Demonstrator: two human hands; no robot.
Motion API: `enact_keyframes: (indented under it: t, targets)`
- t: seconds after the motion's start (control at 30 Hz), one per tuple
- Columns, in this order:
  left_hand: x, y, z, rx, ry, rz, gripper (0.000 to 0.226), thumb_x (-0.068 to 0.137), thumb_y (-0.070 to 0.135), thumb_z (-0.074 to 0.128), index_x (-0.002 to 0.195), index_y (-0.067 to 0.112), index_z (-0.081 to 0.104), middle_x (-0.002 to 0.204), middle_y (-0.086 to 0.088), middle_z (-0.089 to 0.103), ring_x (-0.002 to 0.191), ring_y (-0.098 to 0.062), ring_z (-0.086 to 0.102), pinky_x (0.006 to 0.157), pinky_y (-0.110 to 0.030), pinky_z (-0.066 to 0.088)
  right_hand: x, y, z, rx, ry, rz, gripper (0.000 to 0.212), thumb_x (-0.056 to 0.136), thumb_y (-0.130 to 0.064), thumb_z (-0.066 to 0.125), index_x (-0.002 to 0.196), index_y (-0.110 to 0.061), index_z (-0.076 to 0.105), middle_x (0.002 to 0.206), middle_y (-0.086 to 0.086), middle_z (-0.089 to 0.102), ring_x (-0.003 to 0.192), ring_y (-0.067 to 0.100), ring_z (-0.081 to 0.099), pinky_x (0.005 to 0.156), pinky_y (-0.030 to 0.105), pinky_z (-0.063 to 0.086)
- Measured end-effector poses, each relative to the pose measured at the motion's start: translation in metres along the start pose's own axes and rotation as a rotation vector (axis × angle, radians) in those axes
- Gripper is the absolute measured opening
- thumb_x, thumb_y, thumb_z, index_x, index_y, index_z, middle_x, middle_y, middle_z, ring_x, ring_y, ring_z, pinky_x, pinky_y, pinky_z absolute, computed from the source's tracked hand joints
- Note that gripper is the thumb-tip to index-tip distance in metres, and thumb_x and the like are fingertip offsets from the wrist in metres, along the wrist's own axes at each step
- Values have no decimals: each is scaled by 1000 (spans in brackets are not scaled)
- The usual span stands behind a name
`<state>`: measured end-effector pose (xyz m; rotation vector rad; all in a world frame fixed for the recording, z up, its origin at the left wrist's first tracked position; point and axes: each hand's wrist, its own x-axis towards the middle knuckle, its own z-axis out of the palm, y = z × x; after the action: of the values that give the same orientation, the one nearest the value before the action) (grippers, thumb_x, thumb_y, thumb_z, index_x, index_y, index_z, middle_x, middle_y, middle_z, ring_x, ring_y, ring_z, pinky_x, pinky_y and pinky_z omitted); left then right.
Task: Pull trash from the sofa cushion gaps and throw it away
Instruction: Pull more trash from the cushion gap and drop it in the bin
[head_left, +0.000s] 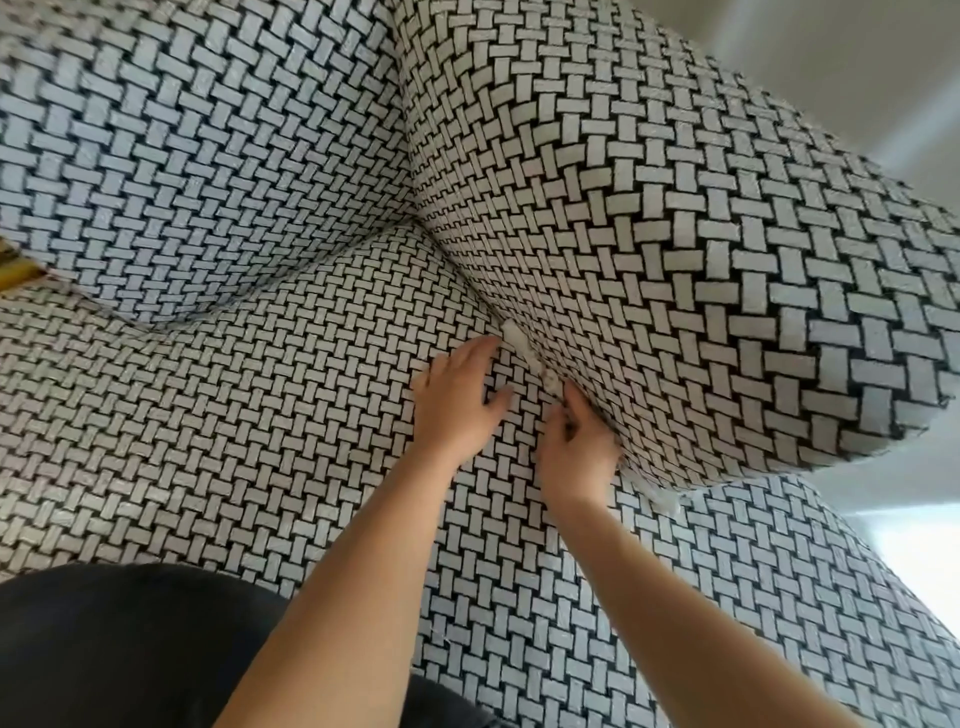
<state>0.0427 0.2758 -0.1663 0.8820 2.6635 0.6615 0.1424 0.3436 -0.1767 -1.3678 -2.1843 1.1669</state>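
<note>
Two bare hands work at the right side of the sofa's seat cushion (260, 415), seen from the head camera looking down. The seat, the back cushion (208, 156) and the bulky armrest (675, 260) all wear the same black-and-white basketweave cover.

A strip of white paper trash (522, 351) is wedged in the gap (462, 275) between the seat cushion's right edge and the armrest, lying along the seam with part of it showing.

The left hand (457, 395) lies flat on the seat cushion just left of the strip, fingers straight and spread, fingertips close to the strip's upper end.

The right hand (576, 441) sits against the armrest's lower side with its fingers curled and the forefinger reaching to the strip's lower end. I cannot tell whether it actually pinches the paper or only touches it.

Further along the same gap, at the seat's front right corner, a smaller white shred (667, 501) pokes out under the armrest.

A yellow object (13, 270) peeks in at the seat's far left edge, and dark clothing (130, 649) fills the lower left.
</note>
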Motion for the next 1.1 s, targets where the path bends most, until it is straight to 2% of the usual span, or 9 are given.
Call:
enact_keyframes:
  t: [0.17,0.3,0.57,0.67,0.7,0.77,0.83,0.9,1.1]
  targets:
    - [21,3,5,83,24,13,63,90,48,43,145,24,23,153,7,24,131,-21,34,104,-41,25,3,2,3,-105,14,-20,38,93,-27,49,131,-22,51,121,4,61,112,23,55,97,32,39]
    - [33,6,5,153,-7,-21,71,89,53,43,147,20,20,155,4,18,134,-22,29,104,-40,25,2,5,11,-110,81,-53,37,92,-25,50,128,-21,54,119,8,63,108,27,58,91,45,48]
    - [58,9,-1,204,-160,-52,96,74,68,53,147,17,16,156,3,11,135,-26,29,105,-45,27,-6,2,4,-23,117,-77,37,91,-11,49,127,-13,55,120,8,62,107,24,59,92,34,47]
    - [69,8,-7,230,-226,-50,103,66,71,59,144,16,22,154,4,15,128,-26,40,99,-43,36,-9,3,0,23,10,12,43,91,-19,41,134,-19,47,116,11,63,92,27,64,84,42,54]
    - [73,9,-9,236,-264,-67,105,64,71,61,144,17,21,154,4,14,127,-26,41,98,-42,37,-9,2,-1,13,-37,41,47,90,-22,39,137,-21,43,119,11,61,93,28,63,84,44,53]
    - [81,12,-14,251,-341,-102,111,61,70,64,146,20,16,155,4,11,130,-23,39,98,-41,39,-7,-3,-3,-8,-127,72,51,92,-22,39,143,-21,33,137,9,47,116,28,52,99,45,44]
    - [86,16,-18,281,-388,-117,115,59,71,66,147,22,11,155,4,8,133,-21,36,97,-40,40,-5,-9,-4,-34,-205,106,56,94,-20,42,146,-20,22,148,4,32,132,24,35,110,37,29]
    - [89,18,-21,329,-404,-115,117,58,72,66,147,21,10,155,4,10,133,-21,35,96,-38,40,-4,-12,-4,-36,-219,130,59,94,-22,45,147,-21,18,149,0,28,134,22,32,107,32,28]
    - [95,16,-26,470,-385,-15,114,57,80,58,145,19,20,150,-1,28,129,-23,39,94,-35,39,2,-13,3,-230,-191,92,58,94,-29,44,145,-21,19,153,0,17,135,21,29,105,34,31]
